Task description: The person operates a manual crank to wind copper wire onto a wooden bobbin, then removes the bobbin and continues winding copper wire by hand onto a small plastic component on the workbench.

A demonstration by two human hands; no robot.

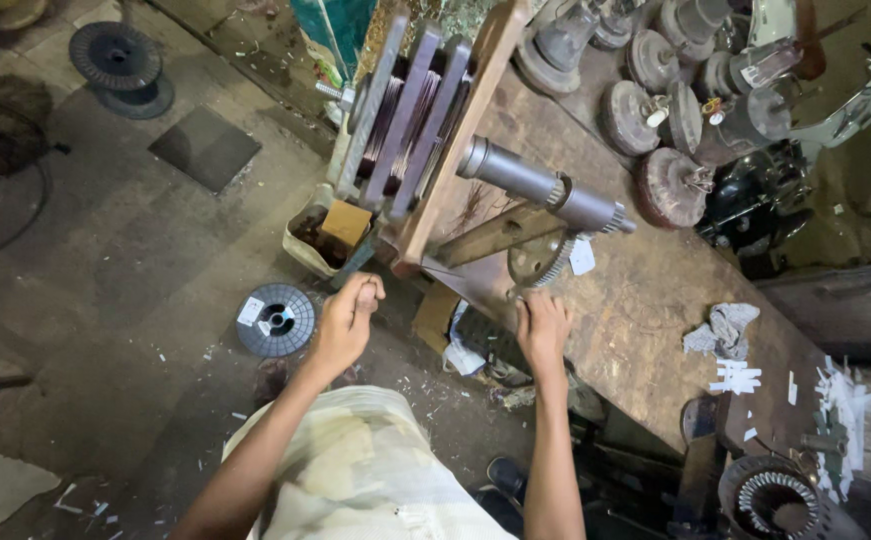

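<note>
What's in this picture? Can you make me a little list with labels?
place: workshop, seen from above
left hand: curled into a loose fist below the winder, fingers closed; anything held is too thin to see
right hand: at the bench edge, just under the gear
winder: wooden plates with dark wire between them, on the bench
floor: grey spool near the left hand, black spool farther off
bench top: row of motor parts, rag, paper scraps
</note>
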